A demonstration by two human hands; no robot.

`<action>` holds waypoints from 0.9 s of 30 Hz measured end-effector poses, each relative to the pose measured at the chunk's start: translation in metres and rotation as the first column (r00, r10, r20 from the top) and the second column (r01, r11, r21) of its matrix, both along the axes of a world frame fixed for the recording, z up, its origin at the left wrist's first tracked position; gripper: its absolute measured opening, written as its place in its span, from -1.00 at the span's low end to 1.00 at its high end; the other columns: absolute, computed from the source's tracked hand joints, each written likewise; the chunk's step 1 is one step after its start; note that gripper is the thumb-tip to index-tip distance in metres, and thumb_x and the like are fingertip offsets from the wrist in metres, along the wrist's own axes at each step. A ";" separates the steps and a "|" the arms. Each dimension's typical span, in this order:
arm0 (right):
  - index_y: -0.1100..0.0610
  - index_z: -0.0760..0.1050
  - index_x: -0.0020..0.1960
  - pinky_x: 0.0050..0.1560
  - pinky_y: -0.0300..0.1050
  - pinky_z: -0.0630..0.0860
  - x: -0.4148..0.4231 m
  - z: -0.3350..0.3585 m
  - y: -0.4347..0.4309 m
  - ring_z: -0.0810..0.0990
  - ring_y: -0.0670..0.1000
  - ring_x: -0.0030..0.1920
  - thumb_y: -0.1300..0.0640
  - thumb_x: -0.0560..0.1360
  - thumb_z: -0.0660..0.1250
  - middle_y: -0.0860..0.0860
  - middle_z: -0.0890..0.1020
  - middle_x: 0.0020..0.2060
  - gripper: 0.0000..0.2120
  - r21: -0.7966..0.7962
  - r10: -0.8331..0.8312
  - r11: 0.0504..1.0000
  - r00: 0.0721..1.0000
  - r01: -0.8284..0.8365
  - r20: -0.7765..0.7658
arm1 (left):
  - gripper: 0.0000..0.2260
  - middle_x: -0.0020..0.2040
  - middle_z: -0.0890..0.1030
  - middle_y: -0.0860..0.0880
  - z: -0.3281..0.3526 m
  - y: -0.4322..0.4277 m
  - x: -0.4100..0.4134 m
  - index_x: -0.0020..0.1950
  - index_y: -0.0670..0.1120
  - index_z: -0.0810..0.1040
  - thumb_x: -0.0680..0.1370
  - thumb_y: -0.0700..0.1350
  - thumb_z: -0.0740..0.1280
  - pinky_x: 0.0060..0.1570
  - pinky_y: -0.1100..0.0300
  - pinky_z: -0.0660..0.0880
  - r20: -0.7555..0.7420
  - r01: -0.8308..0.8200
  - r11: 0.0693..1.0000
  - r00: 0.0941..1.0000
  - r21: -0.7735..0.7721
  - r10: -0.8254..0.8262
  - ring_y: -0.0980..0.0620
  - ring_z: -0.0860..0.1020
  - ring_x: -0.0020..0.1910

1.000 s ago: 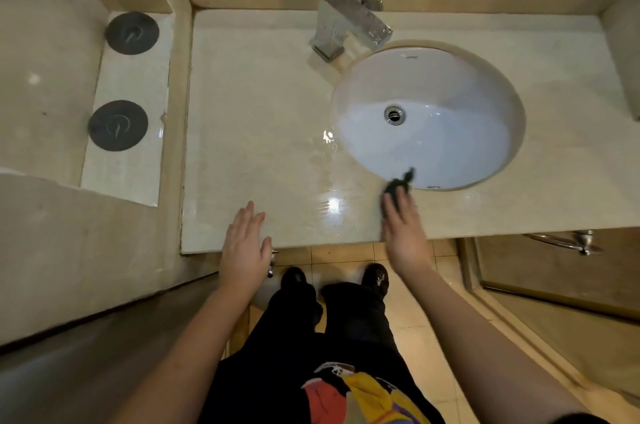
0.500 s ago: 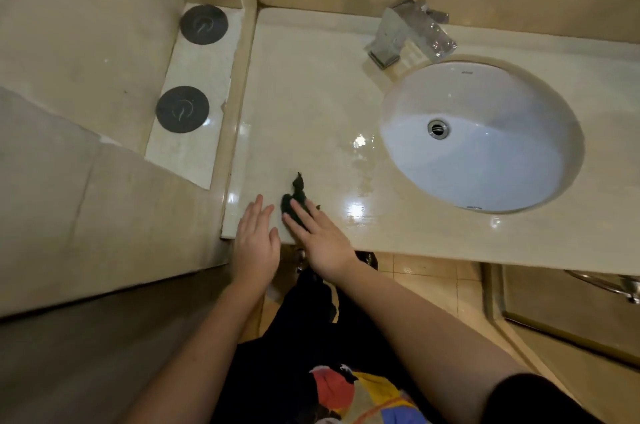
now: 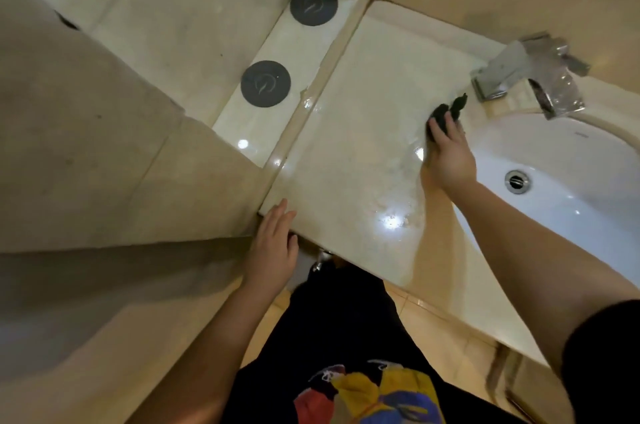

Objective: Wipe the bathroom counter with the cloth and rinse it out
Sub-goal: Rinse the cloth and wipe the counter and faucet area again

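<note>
The right hand [image 3: 448, 160] presses a small dark cloth [image 3: 446, 111] flat against the counter [image 3: 356, 132], fingers laid over it rather than curled round it, so only the far end of the cloth shows past the fingertips. Cloth and hand sit just left of the sink [image 3: 568, 188] rim, and the cloth's tip lies near the base of the tap [image 3: 530, 73], not touching it as far as can be seen. The counter between the hand and the near edge shines wet, with bright glints of light. The left hand [image 3: 273, 247] is open and holds nothing, its palm resting on the near left corner of the counter, well apart from the sink. Further left of the sink, past a raised strip, two dark round discs [image 3: 266, 84] lie on a lower ledge
</note>
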State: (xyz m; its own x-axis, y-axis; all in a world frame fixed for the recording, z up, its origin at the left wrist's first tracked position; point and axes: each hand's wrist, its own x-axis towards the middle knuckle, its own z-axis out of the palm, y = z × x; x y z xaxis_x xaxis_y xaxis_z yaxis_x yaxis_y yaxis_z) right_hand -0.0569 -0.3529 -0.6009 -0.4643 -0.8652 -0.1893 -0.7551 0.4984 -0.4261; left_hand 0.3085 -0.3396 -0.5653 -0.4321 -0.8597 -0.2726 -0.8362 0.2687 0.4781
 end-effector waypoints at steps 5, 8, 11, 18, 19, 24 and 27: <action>0.13 0.43 0.39 0.28 0.19 0.42 0.046 -0.005 0.068 0.26 0.19 0.45 0.40 0.43 0.32 0.12 0.33 0.45 -0.46 -0.159 0.341 0.927 0.940 -0.341 -0.025 | -0.65 0.52 0.24 -0.06 0.005 0.004 -0.018 0.37 -0.16 0.40 0.58 -0.25 0.21 0.45 0.07 0.18 -0.047 -0.033 0.999 0.998 0.025 0.035 -0.04 0.19 0.49; 0.17 0.46 0.35 0.36 0.22 0.34 0.069 -0.015 0.142 0.29 0.23 0.44 0.42 0.36 0.38 0.14 0.38 0.41 -0.43 -0.200 0.600 0.783 0.800 -0.589 -0.006 | -0.66 0.51 0.25 -0.07 0.003 0.009 -0.030 0.36 -0.16 0.42 0.57 -0.26 0.22 0.43 0.02 0.24 -0.071 -0.025 0.999 0.997 0.025 0.026 -0.05 0.20 0.49; 0.08 0.39 0.41 0.43 0.07 0.26 0.048 -0.013 0.165 0.23 0.15 0.48 0.37 0.43 0.33 0.07 0.34 0.45 -0.42 -0.194 0.747 0.657 0.663 -0.728 0.043 | -0.66 0.51 0.25 -0.07 0.003 0.014 -0.038 0.36 -0.16 0.41 0.57 -0.25 0.23 0.42 0.00 0.27 -0.065 -0.016 0.999 0.998 0.034 0.018 -0.06 0.21 0.49; 0.06 0.49 0.34 0.31 -0.01 0.40 -0.013 -0.007 0.070 0.30 0.11 0.44 0.38 0.49 0.30 0.06 0.38 0.42 -0.53 -0.193 0.289 0.942 0.956 -0.275 0.047 | -0.65 0.53 0.21 -0.02 0.005 0.026 -0.035 0.39 -0.13 0.39 0.59 -0.23 0.21 0.43 0.08 0.20 -0.025 -0.044 0.998 0.999 0.053 0.045 -0.01 0.16 0.51; 0.04 0.46 0.37 0.31 -0.07 0.36 -0.014 -0.005 0.056 0.25 0.08 0.47 0.36 0.52 0.27 0.04 0.34 0.45 -0.54 -0.176 0.202 0.966 0.978 -0.189 0.056 | -0.65 0.53 0.21 -0.02 0.006 0.027 -0.034 0.39 -0.13 0.39 0.59 -0.23 0.21 0.43 0.07 0.22 -0.022 -0.045 0.998 0.999 0.051 0.046 -0.01 0.16 0.50; 0.05 0.28 0.48 0.44 0.00 0.22 0.021 -0.003 -0.003 0.01 0.07 0.54 0.35 0.55 0.09 0.01 0.14 0.53 -0.47 -0.128 0.045 0.991 0.996 -0.035 0.074 | -0.64 0.54 0.15 0.03 0.012 0.029 -0.023 0.42 -0.08 0.34 0.62 -0.17 0.17 0.44 0.10 0.20 0.010 -0.110 0.991 0.994 0.080 0.109 0.04 0.11 0.52; 0.08 0.21 0.51 0.49 0.02 0.12 0.062 -0.001 -0.045 -0.04 0.10 0.54 0.31 0.55 0.08 0.04 0.07 0.55 -0.46 -0.087 0.150 0.986 0.984 -0.142 0.092 | -0.65 0.55 0.14 0.03 0.015 0.027 -0.014 0.43 -0.07 0.33 0.63 -0.15 0.17 0.44 0.13 0.16 0.022 -0.149 0.986 0.989 0.074 0.147 0.05 0.10 0.52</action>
